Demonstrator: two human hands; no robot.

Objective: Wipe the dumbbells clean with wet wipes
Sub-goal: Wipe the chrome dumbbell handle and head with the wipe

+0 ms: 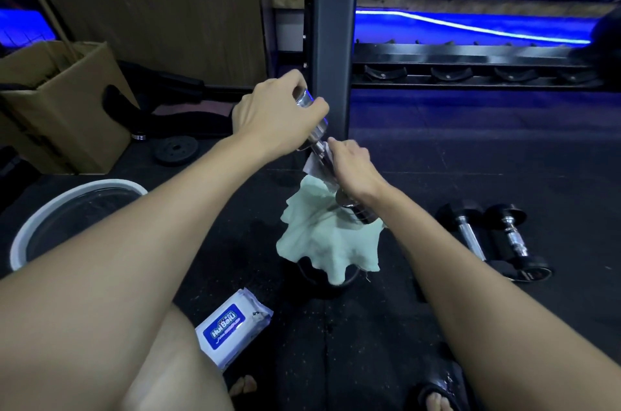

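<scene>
A chrome dumbbell (357, 211) stands tilted, its lower end resting on a pale green cloth (322, 242) draped over a dark object. My left hand (275, 115) grips its upper chrome end. My right hand (353, 168) is wrapped round the handle with a white wet wipe (312, 164) pressed against the bar. A blue and white pack of wet wipes (232, 326) lies on the floor by my knee. Two black dumbbells (497, 239) lie on the floor to the right.
A white-rimmed basin (43, 212) sits at the left. A cardboard box (57, 108) and a small weight plate (176, 150) are behind it. A dark rack post (331, 41) rises just beyond my hands. My sandalled feet show at the bottom.
</scene>
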